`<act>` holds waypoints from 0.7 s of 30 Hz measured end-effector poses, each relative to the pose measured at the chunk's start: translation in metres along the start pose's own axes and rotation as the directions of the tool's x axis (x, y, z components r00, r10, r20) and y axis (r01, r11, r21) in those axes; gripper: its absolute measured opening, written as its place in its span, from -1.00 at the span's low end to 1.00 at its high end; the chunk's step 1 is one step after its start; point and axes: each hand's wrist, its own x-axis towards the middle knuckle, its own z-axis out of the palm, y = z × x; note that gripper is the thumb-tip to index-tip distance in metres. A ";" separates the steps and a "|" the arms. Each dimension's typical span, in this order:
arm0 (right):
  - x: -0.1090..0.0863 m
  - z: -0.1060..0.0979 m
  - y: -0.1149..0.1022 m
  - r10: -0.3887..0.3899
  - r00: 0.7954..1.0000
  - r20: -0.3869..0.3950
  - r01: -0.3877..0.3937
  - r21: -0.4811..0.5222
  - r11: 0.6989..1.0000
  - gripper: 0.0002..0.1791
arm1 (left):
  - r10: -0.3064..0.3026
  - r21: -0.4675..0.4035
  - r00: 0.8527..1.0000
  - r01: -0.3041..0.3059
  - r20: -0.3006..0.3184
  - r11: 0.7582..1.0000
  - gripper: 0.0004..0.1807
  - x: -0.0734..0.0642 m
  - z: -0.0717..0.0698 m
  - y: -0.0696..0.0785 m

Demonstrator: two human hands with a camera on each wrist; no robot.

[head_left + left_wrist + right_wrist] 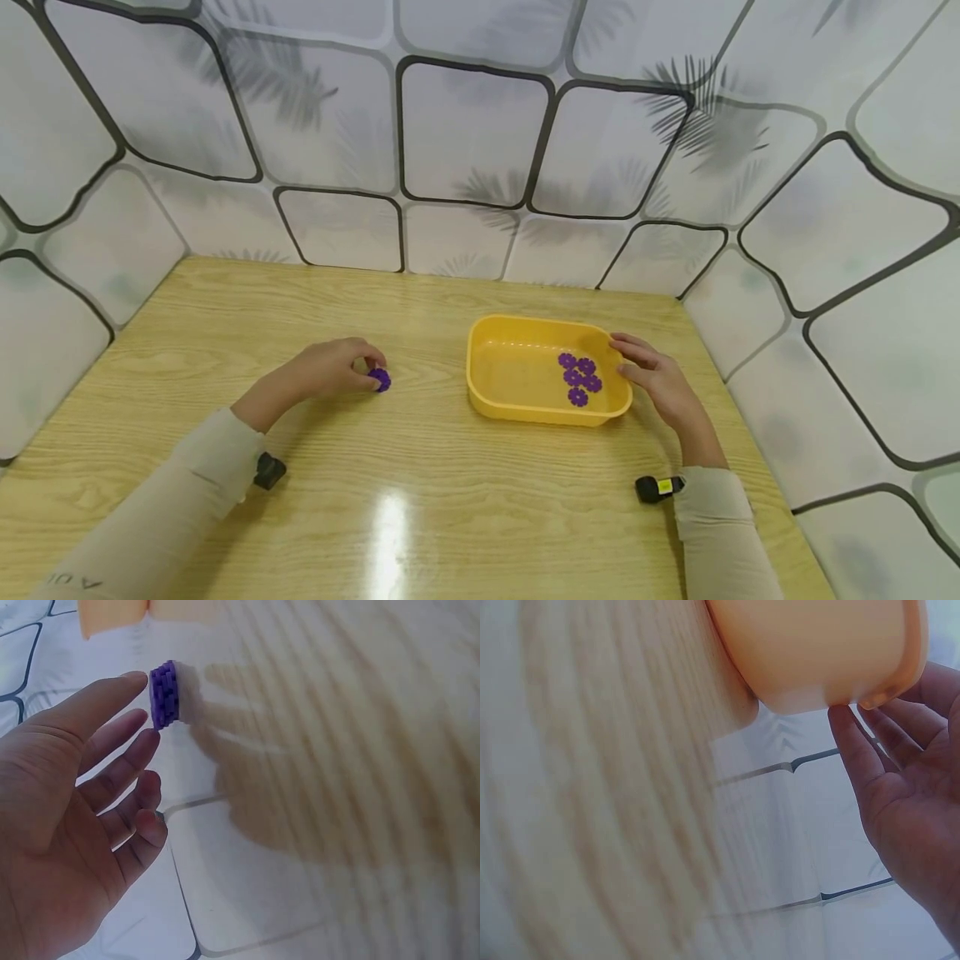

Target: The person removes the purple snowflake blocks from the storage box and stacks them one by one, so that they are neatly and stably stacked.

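My left hand (333, 367) is at a small purple stack of flower-shaped discs (164, 695) on the table, left of centre. In the left wrist view the thumb and fingertips sit close against the stack's near face, spread rather than wrapped round it; the other fingers curve loosely. On the right stands a yellow plastic tray (525, 412) with rounded corners. Several purple flower discs (577, 379) lie in its right half. My right hand (663, 383) holds the tray's right rim, thumb against it and fingers by the back right corner.
The wood-grain table (450, 500) meets a patterned wall covering (472, 133) at the back and both sides. A dark wrist camera (270, 471) is strapped at the left cuff, another wrist camera (656, 489) at the right. The tray stands near the table's right side.
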 end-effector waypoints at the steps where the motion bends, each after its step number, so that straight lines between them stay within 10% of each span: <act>1: 0.000 0.000 0.000 -0.001 1.000 0.000 0.001 0.002 1.000 -0.45 | 0.000 0.000 1.000 0.000 -0.003 1.000 -0.61 0.000 -0.001 0.000; 8: -0.001 0.000 -0.002 0.004 1.000 0.001 -0.004 -0.011 1.000 -0.45 | 0.030 0.004 0.998 -0.029 -0.056 1.000 -0.58 0.010 -0.015 0.014; 21: -0.001 0.000 0.000 -0.004 1.000 0.007 0.004 -0.020 1.000 -0.45 | 0.227 0.004 0.972 -0.227 -0.062 0.974 -0.58 0.064 -0.023 0.085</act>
